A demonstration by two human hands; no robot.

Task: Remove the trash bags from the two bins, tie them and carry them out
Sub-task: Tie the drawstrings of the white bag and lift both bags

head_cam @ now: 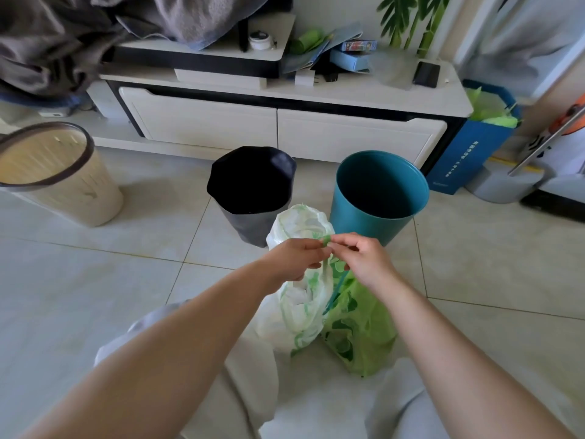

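A pale tiled floor [95,280] is stretching out before a white TV cabinet [285,122], and in front of that cabinet, going left to right, a beige bin [63,185] is standing unlined, a bin lined with a black bag [250,191] is sitting open, and a teal bin [376,198] is standing bare. Nearer than the teal bin, the left hand [294,261] and right hand [367,264] are meeting above a green trash bag [361,331] on the floor, fingers [316,245] of both pinching closed on its gathered green top, with a white, green-printed bag [300,312] touching its left side.
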